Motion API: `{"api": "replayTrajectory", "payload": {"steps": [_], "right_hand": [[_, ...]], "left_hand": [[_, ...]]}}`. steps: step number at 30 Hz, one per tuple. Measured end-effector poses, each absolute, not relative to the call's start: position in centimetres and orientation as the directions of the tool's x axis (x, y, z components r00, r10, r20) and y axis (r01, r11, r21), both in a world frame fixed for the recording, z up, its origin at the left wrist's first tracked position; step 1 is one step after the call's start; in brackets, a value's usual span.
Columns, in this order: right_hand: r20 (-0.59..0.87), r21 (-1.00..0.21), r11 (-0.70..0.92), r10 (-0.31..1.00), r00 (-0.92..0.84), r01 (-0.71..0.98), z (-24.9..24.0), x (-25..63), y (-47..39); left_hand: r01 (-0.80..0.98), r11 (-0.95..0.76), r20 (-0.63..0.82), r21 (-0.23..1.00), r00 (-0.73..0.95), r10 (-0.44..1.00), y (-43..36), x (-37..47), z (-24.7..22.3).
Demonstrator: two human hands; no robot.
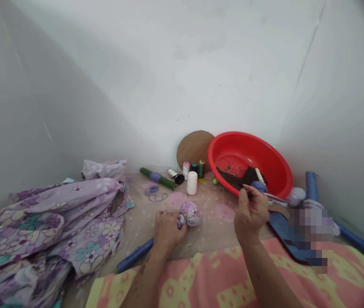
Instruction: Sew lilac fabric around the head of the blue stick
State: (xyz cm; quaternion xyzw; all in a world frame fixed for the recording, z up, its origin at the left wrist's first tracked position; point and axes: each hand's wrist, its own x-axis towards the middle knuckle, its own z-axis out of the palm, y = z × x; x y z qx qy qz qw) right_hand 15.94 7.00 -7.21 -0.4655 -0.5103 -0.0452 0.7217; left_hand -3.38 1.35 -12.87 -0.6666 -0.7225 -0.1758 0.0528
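My left hand (167, 231) is closed on the gathered neck of a round bundle of purple floral cloth (190, 214), just above the table. To its right, my right hand (250, 216) is raised with thumb and fingertips pinched together. Whatever lies in that pinch is too small to name; a dark spot shows by the fingers. Behind the right hand are the rim of a red basin (284, 160) and a ball of blue-purple yarn (259, 186).
Crumpled floral cloth (88, 231) spreads across the left. Thread spools, including a white one (192, 183), stand before a cardboard disc (196, 147). A green rod (165, 181) lies nearby. A dark flat slab (284, 235) and blue tube (312, 186) are right; patterned cloth (207, 282) covers the front.
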Motion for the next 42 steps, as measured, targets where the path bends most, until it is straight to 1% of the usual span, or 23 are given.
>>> {"api": "replayTrajectory", "payload": {"steps": [3, 6, 8, 11, 13, 15, 17, 20, 23, 26, 42], "right_hand": [[0.804, -0.594, 0.599, 0.435, 0.405, 0.537, -7.6, 15.2, 6.7], [0.811, -0.58, 0.675, 0.535, 0.239, 0.456, -8.8, 13.8, 6.3], [0.785, -0.602, 0.71, 0.611, 0.105, 0.366, -9.9, 12.7, 6.1], [0.695, -0.685, 0.667, 0.719, -0.013, 0.295, -11.4, 11.2, 5.4], [0.61, -0.737, 0.604, 0.788, -0.084, 0.303, -12.2, 10.4, 4.8], [0.529, -0.765, 0.542, 0.837, -0.141, 0.347, -12.7, 10.0, 4.3], [0.457, -0.77, 0.491, 0.87, -0.185, 0.407, -13.2, 9.8, 3.8], [0.348, -0.74, 0.435, 0.9, -0.261, 0.513, -13.6, 9.7, 3.4], [0.273, -0.678, 0.397, 0.917, -0.29, 0.619, -13.7, 9.7, 3.1], [0.241, -0.639, 0.379, 0.925, -0.293, 0.669, -13.6, 9.8, 2.9], [0.218, -0.62, 0.385, 0.922, -0.321, 0.684, -13.9, 9.9, 2.8]], "left_hand": [[0.981, 0.029, 0.3, 0.192, -0.087, 0.95, 1.3, -3.4, -12.7], [0.974, 0.005, 0.292, 0.228, -0.074, 0.954, 1.1, -3.6, -12.5], [0.967, -0.007, 0.289, 0.256, -0.069, 0.955, 1.0, -3.7, -12.3], [0.959, -0.007, 0.269, 0.285, -0.072, 0.96, 0.8, -3.7, -12.1], [0.956, -0.004, 0.26, 0.294, -0.075, 0.963, 0.7, -3.7, -12.1], [0.956, -0.007, 0.266, 0.293, -0.074, 0.961, 0.8, -3.7, -12.1], [0.958, -0.005, 0.268, 0.287, -0.075, 0.96, 0.8, -3.8, -12.2], [0.958, 0.003, 0.27, 0.286, -0.083, 0.959, 1.0, -3.9, -12.4], [0.957, -0.008, 0.284, 0.289, -0.078, 0.956, 1.0, -4.0, -12.6], [0.957, -0.004, 0.275, 0.29, -0.079, 0.958, 1.1, -4.1, -12.7], [0.959, 0.02, 0.24, 0.283, -0.092, 0.966, 1.0, -4.0, -12.4]]}}
